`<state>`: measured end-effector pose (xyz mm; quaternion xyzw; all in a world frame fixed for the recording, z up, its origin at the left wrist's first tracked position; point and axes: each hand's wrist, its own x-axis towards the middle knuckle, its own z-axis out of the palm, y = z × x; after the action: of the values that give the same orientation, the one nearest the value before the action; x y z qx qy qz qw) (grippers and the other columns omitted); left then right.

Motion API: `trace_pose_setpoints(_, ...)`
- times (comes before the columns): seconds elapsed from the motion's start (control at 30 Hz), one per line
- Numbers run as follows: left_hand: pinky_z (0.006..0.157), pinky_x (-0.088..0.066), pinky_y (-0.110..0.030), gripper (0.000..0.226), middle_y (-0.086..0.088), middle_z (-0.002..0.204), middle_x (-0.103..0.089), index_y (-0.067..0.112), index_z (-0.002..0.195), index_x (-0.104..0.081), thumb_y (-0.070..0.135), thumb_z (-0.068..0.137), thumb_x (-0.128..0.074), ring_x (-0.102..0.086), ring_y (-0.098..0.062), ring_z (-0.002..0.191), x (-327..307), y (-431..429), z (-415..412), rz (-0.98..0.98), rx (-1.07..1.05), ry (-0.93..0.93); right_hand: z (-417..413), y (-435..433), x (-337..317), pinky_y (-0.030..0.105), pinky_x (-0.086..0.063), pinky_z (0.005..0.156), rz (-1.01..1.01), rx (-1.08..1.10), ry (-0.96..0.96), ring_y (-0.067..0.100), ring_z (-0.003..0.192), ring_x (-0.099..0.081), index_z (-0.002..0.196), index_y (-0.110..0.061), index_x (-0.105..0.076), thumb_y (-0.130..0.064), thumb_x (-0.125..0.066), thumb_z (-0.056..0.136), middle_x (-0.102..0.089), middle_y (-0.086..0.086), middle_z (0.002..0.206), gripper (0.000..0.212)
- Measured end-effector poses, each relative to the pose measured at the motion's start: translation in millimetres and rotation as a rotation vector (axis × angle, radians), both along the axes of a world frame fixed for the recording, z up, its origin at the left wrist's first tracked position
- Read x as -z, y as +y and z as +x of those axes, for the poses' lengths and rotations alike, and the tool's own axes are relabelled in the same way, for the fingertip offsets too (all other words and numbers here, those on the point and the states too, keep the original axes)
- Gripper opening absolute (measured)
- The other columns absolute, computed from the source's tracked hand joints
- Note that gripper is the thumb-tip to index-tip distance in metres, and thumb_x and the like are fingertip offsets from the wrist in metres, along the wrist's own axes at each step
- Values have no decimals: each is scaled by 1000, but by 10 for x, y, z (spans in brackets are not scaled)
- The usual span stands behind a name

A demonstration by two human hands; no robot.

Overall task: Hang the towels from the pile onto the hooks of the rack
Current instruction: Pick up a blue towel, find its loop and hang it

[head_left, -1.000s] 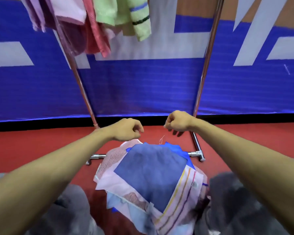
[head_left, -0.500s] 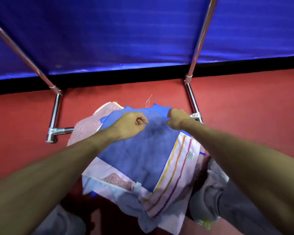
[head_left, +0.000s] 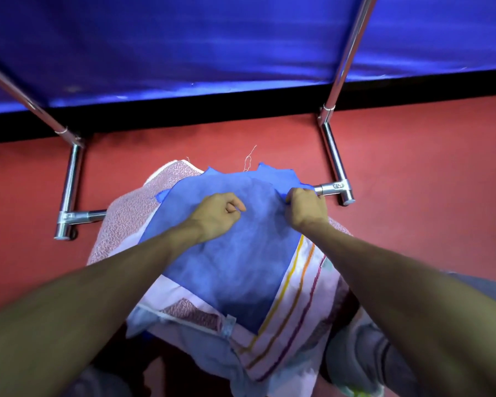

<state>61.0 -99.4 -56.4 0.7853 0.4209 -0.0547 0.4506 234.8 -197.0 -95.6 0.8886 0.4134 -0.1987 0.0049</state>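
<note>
Towels (head_left: 212, 356) lie heaped on the red floor (head_left: 413, 196) between the chrome rack (head_left: 331, 156) feet, with a blue towel (head_left: 235, 259) on top, a striped towel (head_left: 292, 310) at its 5 o'clock and a pink patterned towel (head_left: 132, 213) at its 10 o'clock. The left hand (head_left: 218, 213) pinches the blue cloth at 11 o'clock with its fingers curled tight. The right hand (head_left: 305, 209) has its fingers clamped on the 2 o'clock corner.
</note>
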Motion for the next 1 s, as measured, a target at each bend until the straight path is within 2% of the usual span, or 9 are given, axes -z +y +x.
trace_pose_setpoints(0.2,41,-33,-10,22,5,72,-55,20,101,-62,7,90,-49,-44,-11,55,-475,16,-71,8,31,31,-165,89,-511,36,-44,87,37,-80,35,34,111,-57,116,-2,-58,-1,-44,91,-56,19,123,29)
trace_pose_setpoints(0.37,67,-46,-27,17,6,78,-60,25,97,-60,13,88,-53,-52,-15,66,-1028,-14,-225,51,187,91,-279,-25,-1080,38,-44,93,44,-207,-93,35,114,-57,122,-7,-55,-1,-45,90,-49,14,127,35)
trace_pose_setpoints(0.5,68,-42,-23,23,7,80,-61,22,105,-63,13,87,-52,-54,-12,67,-1644,-41,-380,194,231,78,-412,15,-1658,37,-42,81,210,-240,129,36,100,-55,91,-14,-56,-1,-46,77,-54,15,103,21)
trace_pose_setpoints(0.6,70,-38,-20,26,1,92,-62,13,113,-60,10,88,-56,-56,-17,83,-2025,-50,-493,264,220,36,-564,79,-2068,36,-40,73,349,-335,203,33,88,-55,81,-17,-50,3,-46,81,-59,14,91,20)
trace_pose_setpoints(0.67,81,-41,-20,37,-6,113,-61,7,124,-53,10,88,-59,-59,-21,101,-2276,-60,-582,307,195,4,-696,105,-2381,35,-40,74,452,-403,232,27,81,-54,85,-16,-54,1,-47,88,-65,12,91,19)
trace_pose_setpoints(0.8,102,-34,-23,63,-6,149,-37,11,145,-31,4,87,-55,-41,-19,133,-2779,-59,-790,351,137,-76,-899,120,-3049,29,-37,69,588,-529,247,22,72,-46,94,-11,-63,-1,-46,92,-60,3,78,20)
trace_pose_setpoints(0.87,102,-31,-16,60,1,146,-39,17,141,-40,0,84,-54,-37,-14,134,-2972,-69,-880,386,84,-174,-958,104,-3323,26,-39,70,645,-578,257,20,72,-48,94,-12,-65,-2,-47,93,-61,0,79,21)
trace_pose_setpoints(0.93,85,-34,-3,44,9,123,-53,24,118,-60,-1,81,-58,-49,-7,114,-3117,-89,-974,376,-4,-289,-978,65,-3529,22,-42,72,737,-578,266,14,75,-54,90,-17,-65,-4,-49,93,-65,-5,81,22)
trace_pose_setpoints(1.0,79,-40,-7,28,12,105,-59,26,98,-64,5,80,-65,-57,-6,97,-3193,-111,-1051,352,-19,-318,-978,27,-3632,13,-41,69,821,-549,277,-1,72,-54,86,-23,-64,-5,-50,93,-63,-14,78,24)
